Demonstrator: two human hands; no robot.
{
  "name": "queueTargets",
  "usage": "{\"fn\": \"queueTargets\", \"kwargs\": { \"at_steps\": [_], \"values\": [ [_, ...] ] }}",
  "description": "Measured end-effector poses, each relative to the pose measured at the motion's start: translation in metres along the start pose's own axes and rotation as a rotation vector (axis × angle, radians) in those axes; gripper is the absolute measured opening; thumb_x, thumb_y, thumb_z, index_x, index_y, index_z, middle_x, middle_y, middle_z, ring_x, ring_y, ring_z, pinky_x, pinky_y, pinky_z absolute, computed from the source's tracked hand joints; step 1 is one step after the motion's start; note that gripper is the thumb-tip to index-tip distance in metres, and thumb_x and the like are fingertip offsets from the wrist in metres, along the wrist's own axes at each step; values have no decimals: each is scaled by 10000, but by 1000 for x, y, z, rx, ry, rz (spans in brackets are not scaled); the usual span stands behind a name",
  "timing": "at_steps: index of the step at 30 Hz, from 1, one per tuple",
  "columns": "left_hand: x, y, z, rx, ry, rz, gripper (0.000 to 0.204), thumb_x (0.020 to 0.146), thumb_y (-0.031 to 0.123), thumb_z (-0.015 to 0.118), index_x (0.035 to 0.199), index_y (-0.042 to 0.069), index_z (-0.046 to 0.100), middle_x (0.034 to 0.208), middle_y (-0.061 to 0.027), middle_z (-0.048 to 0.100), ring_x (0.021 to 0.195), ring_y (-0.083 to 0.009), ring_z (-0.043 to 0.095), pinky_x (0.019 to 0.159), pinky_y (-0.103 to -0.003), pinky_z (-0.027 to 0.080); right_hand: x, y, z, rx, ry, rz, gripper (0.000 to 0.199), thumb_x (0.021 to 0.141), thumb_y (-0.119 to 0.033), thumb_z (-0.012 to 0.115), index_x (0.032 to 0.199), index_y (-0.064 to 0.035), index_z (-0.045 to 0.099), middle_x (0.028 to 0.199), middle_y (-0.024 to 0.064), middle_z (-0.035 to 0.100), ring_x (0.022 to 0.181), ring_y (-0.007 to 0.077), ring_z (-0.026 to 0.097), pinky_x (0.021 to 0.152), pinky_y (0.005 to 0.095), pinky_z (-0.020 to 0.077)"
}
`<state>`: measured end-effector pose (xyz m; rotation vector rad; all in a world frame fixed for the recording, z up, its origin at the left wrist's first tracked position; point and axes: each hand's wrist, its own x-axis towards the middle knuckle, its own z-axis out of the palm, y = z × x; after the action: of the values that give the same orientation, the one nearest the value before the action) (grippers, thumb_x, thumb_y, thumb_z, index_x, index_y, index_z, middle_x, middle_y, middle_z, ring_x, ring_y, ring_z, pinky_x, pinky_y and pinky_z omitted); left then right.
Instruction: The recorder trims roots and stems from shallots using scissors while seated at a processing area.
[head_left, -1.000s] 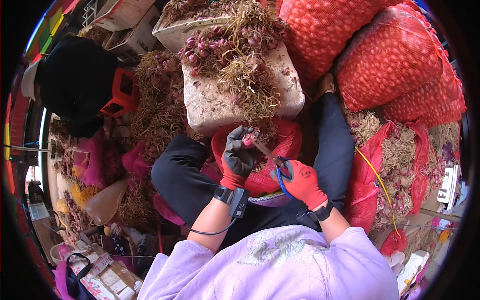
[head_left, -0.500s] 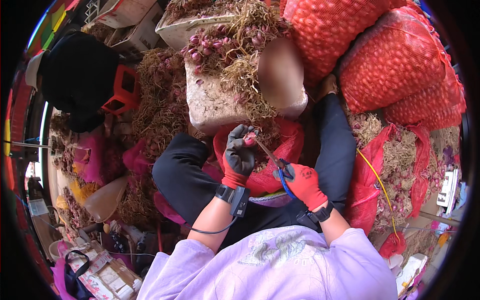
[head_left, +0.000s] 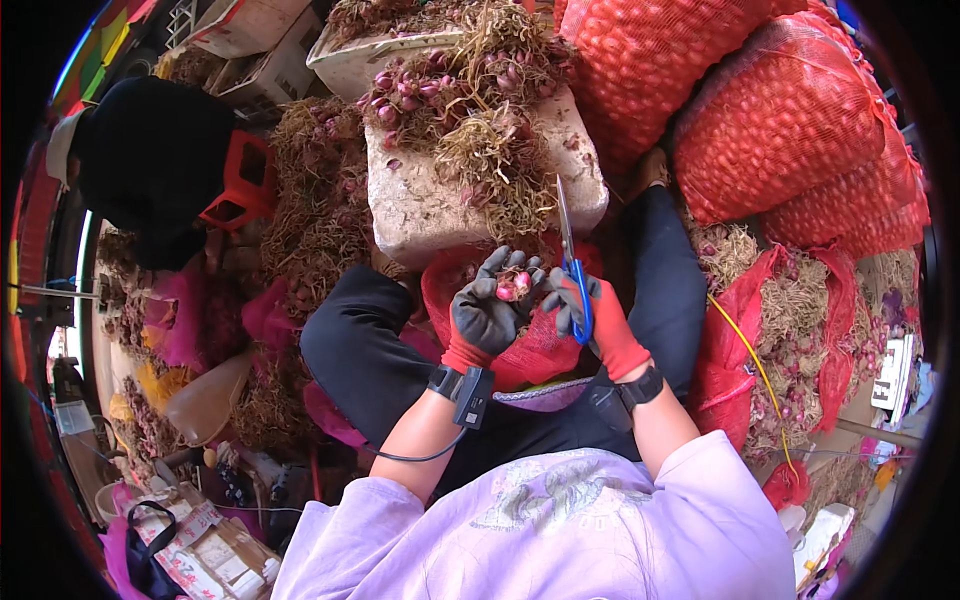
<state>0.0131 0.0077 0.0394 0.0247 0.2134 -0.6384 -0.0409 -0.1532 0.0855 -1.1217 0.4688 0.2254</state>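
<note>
Small pink-red shallots (head_left: 514, 286) rest in the cupped fingers of my left hand (head_left: 485, 315), which wears a red glove with a dark grey palm. Beside it, my right hand (head_left: 608, 322), gloved the same way, is closed around the blue handles of a pair of scissors (head_left: 565, 225). Their blades point away from me, look nearly closed, and stand apart from the shallots. Below both hands, a red mesh bag (head_left: 530, 355) lies open between my legs. Just beyond, a white foam block (head_left: 420, 200) bears a pile of shallots with dry stalks (head_left: 490, 150).
Full red mesh sacks (head_left: 780, 120) are stacked at the far right. An open red sack of dry stalks (head_left: 790, 310) stands near my right knee. To the left are a red plastic stool (head_left: 245, 180), heaped shallot stalks (head_left: 315, 200) and a cardboard box (head_left: 215, 550) at the near corner.
My right hand has turned the scissors from pointing left toward the shallot to pointing away. The left hand has opened a little and now shows shallots in its palm.
</note>
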Motion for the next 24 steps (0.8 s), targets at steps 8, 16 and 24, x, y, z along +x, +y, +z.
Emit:
{"fn": "queueTargets", "kwargs": {
  "at_steps": [8,16,24],
  "values": [
    [9,1,-4,1353,-34,371,448,901,170,467,1316,29,373,1176,-82,486,1029,-145,515,828,-271,449,31,33,-5,51,-28,-30,166,845,-91,621,990,-10,613,775,49,635,607,129,607,544,249,504],
    [2,6,-12,1602,-53,118,353,732,-57,634,1070,4,554,1000,-62,626,911,-103,581,821,-269,464,30,32,-5,-211,13,-220,176,802,-25,640,975,4,619,842,28,652,736,77,585,649,226,491],
    [-8,4,5,2273,-216,393,252,700,132,680,940,97,611,915,-106,597,832,-309,586,730,-384,473,35,36,-16,-312,177,-168,107,784,-34,654,878,16,650,750,17,645,658,82,582,604,246,489]
  ]
}}
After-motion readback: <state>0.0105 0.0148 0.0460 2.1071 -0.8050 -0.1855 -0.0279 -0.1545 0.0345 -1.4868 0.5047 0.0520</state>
